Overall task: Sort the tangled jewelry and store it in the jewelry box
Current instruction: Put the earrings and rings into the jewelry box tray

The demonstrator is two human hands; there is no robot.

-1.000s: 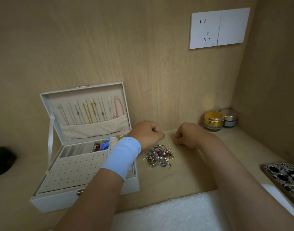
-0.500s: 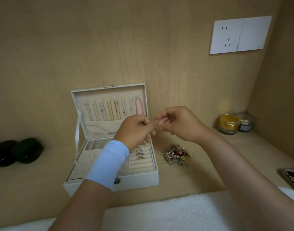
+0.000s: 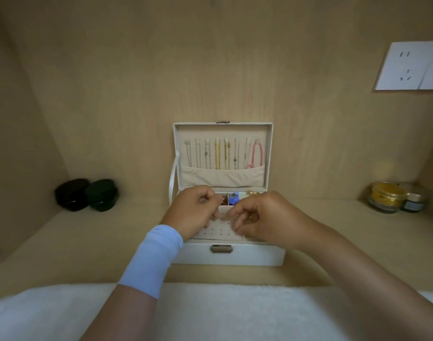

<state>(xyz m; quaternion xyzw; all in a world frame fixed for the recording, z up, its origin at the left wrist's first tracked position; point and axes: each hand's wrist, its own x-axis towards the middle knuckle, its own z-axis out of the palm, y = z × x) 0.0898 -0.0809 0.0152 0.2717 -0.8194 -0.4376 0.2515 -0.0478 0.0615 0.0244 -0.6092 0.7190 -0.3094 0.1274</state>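
The white jewelry box (image 3: 254, 254) stands open in the middle of the wooden shelf. Several necklaces (image 3: 218, 153) hang in its raised lid above a cloth pouch. My left hand (image 3: 191, 212), with a light blue wristband, hovers over the perforated earring panel (image 3: 219, 232) with its fingers curled. My right hand (image 3: 267, 217) is close beside it, fingertips pinched together and pointing down at the panel. Both seem to pinch one small jewelry piece, too small to make out. Blue and red pieces (image 3: 234, 196) lie in a back compartment. My right arm hides the tangled pile.
Two dark round cases (image 3: 86, 194) sit at the left against the wall. A gold-lidded jar (image 3: 387, 196) and a smaller jar (image 3: 413, 201) stand at the far right. A wall socket (image 3: 412, 66) is at the upper right. White fluffy cloth (image 3: 210, 313) covers the near edge.
Both hands lifted from beside the tangled pile, came together in the air, then moved left and down over the box's earring panel. The view swung left, putting the box in the centre.
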